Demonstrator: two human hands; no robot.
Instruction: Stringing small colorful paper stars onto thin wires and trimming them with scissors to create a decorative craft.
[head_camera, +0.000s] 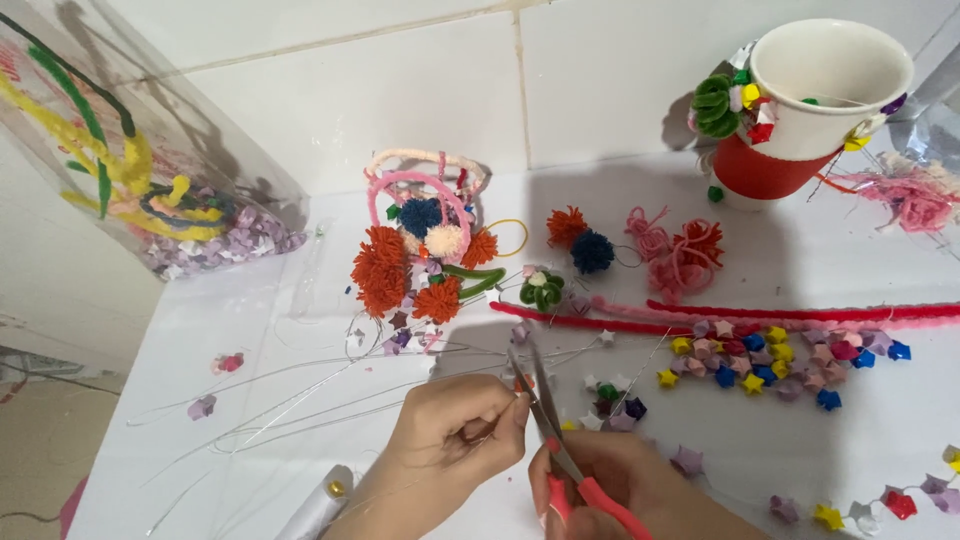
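Observation:
My right hand (610, 485) grips red-handled scissors (548, 420), blades pointing up and away from me. My left hand (455, 430) is closed just left of the blades, pinching something small and reddish at its fingertips against them; what it is I cannot tell. Thin silvery wires (300, 400) trail across the white table (250, 330) to the left of that hand. Beyond the hands stands a pom-pom bouquet (425, 250) of orange, blue and cream balls under pink pipe-cleaner loops.
A pile of small coloured paper stars (770, 355) lies right of the scissors, with red and pink pipe cleaners (760, 315) above it. A decorated paper cup (800, 100) stands at back right. A clear bag of pipe cleaners and stars (150, 190) leans at left. Loose pom-poms (580, 240) sit mid-table.

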